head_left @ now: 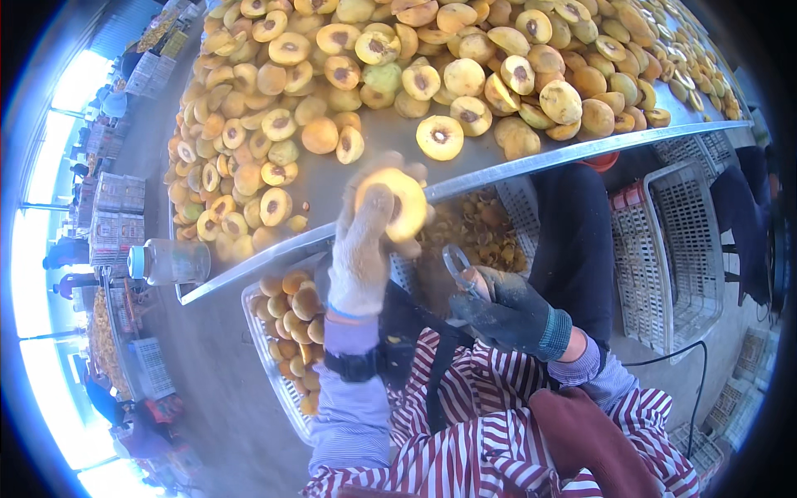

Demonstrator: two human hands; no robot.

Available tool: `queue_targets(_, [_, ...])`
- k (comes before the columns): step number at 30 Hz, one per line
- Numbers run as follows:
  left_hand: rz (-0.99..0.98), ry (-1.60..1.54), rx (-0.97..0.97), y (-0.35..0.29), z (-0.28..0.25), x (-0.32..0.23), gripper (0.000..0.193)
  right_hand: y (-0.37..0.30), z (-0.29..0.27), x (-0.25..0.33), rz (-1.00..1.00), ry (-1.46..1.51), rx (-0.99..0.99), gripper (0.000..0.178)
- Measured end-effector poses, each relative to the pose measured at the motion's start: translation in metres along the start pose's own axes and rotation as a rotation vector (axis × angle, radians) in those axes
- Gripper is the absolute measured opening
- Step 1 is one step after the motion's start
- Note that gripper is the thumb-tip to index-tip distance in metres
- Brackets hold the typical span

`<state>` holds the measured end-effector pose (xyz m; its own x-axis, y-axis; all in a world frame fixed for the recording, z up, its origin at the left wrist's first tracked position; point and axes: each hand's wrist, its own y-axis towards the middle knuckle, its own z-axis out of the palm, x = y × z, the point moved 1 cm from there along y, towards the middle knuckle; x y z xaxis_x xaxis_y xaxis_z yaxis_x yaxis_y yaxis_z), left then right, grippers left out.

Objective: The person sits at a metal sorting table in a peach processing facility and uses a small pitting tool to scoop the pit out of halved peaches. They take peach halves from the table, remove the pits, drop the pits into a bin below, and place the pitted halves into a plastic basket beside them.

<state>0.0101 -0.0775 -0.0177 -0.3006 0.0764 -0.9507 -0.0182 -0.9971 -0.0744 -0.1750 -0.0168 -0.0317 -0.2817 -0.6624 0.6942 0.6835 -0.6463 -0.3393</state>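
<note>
A dark-gloved right hand (508,309) at four o'clock is closed around a metal loop tool (449,263); at twelve, a fruit half (407,204) is gripped, slightly blurred, by the pale-gloved left hand (362,245). The cut face is best turned toward the tool, the grip well behind its edge. Beyond, more halves (462,77) are heaped on the counter (498,172).

The left hand (363,232), curled, reaches over the near edge of the table (498,172); the right hand (510,311) clenches short of it.
</note>
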Motion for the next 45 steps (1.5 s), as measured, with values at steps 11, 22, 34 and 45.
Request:
queue_targets(11, [0.006, -0.164, -0.153, -0.057, 0.044, 0.008, 0.051, 0.006, 0.004, -0.024, -0.436, -0.677, -0.234, 0.018])
queue_targets(22, [-0.188, -0.2, 0.023, -0.068, 0.034, -0.003, 0.056, -0.025, 0.011, 0.024, -0.134, -0.114, -0.064, 0.018])
queue_targets(34, [-0.017, -0.385, -0.114, -0.078, 0.039, 0.013, 0.05, -0.02, 0.009, -0.018, -0.384, -0.609, -0.204, 0.024])
queue_targets(45, [0.2, -0.208, -0.237, -0.09, 0.061, 0.014, 0.045, -0.017, 0.011, -0.027, -0.49, -0.748, -0.265, 0.024])
